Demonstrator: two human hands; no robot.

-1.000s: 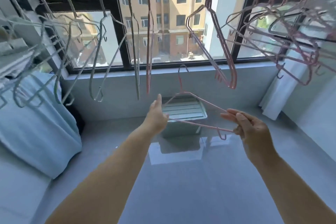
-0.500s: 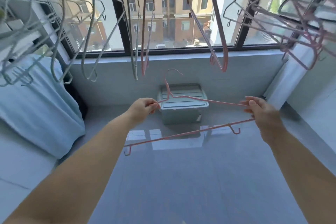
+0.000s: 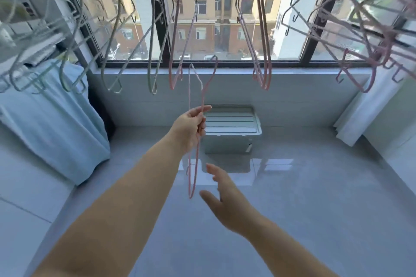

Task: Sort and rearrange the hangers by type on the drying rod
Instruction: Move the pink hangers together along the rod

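pinching a pink hanger (image 3: 203,99) between thumb and fingertips, your left hand (image 3: 191,127) holds it upright and edge-on in front of you, with the hook at the top and the lower end hanging below your wrist. your right hand (image 3: 227,198) is open, fingers straight and spread, with nothing in it. it sits just right of the hanger's lower end, and you cannot tell whether a fingertip touches the wire. the held hanger sits under the row hanging overhead: a bunch of pale hangers (image 3: 108,47) to your left, a single pink one (image 3: 173,63) just left of its hook, a pink pair (image 3: 262,51) to the right, and a crowded pink bunch (image 3: 364,47) at the far right. beyond your hands a lidded storage box (image 3: 231,129) stands on the floor (image 3: 292,198) against the wall below the window (image 3: 225,18). a light blue cloth (image 3: 54,119) hangs at left, a white curtain (image 3: 358,117) at right.
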